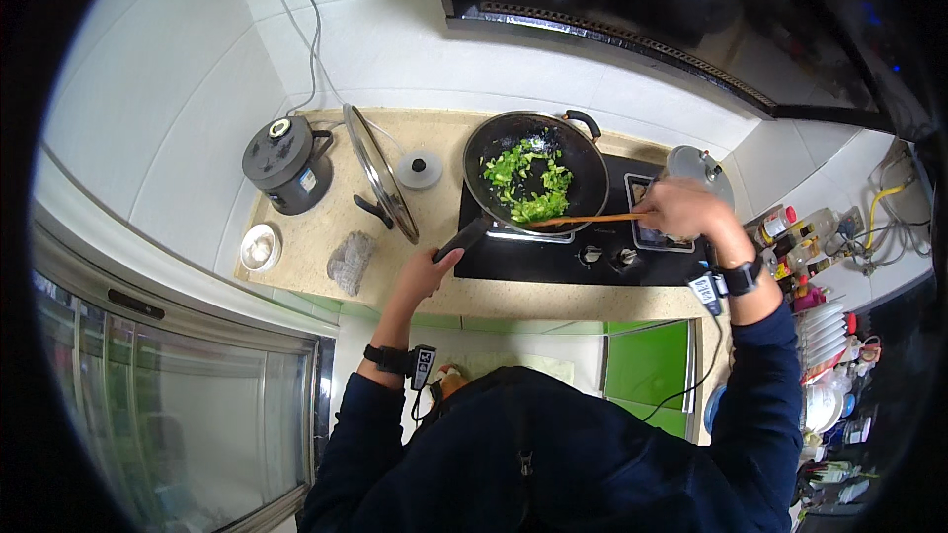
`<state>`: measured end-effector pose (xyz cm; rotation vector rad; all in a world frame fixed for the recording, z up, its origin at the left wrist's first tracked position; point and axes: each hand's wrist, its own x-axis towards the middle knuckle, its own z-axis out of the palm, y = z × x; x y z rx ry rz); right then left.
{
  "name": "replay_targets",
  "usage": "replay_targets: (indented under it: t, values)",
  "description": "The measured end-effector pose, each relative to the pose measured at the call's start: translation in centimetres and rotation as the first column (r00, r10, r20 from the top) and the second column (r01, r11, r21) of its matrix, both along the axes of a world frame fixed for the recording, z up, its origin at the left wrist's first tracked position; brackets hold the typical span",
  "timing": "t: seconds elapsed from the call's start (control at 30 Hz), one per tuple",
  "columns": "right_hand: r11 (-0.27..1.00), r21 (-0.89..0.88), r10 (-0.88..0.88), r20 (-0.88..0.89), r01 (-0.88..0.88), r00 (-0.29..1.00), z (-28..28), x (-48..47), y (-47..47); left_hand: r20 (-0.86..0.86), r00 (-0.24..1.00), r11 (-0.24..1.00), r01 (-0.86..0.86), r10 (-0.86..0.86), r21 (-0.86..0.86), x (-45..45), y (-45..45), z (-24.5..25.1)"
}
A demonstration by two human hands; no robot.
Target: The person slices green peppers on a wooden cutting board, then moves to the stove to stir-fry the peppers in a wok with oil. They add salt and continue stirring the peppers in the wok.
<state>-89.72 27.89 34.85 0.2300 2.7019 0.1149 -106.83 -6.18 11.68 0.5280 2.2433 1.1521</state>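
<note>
A black wok [585,192] sits on the left part of the black gas stove [511,264]. Chopped green vegetables [544,203] lie in it, mostly in its left and near parts. My left hand [424,274] grips the wok's black handle [461,240], which points toward me and to the left. My right hand [683,213] holds a wooden spatula or spoon [592,220] by its far end, to the right of the wok. The tool reaches across the wok's near rim, its tip at the vegetables. The tool's tip is partly hidden.
Left of the stove are a glass lid [379,174] standing on edge, a round white base [420,169], a grey cloth [351,263], a dark electric cooker [287,166] and a white bowl [260,247]. A pressure cooker [692,163] and several bottles [803,255] are at right. The range hood [607,41] hangs above.
</note>
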Motion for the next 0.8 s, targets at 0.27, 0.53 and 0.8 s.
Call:
replay_targets:
  t: [0.27, 0.53, 0.8]
  values:
    - [0.981, 0.011, -0.164, -0.475, 0.192, 0.865, -13.3, -5.0, -3.8, 0.034, 0.999, 1.0, -0.014, 0.014, -0.009, 0.1, 0.1, 0.4]
    - [0.976, 0.214, -0.023, -0.075, 0.038, 0.997, -0.8, 0.7, -1.1, 0.007, 1.0, 1.0, -0.013, 0.013, -0.018, 0.1, 0.0, 0.3]
    - [0.976, 0.084, -0.143, -0.447, 0.2, 0.883, -11.6, -4.5, -0.2, 0.027, 1.0, 1.0, -0.015, 0.015, -0.002, 0.2, -0.1, 0.6]
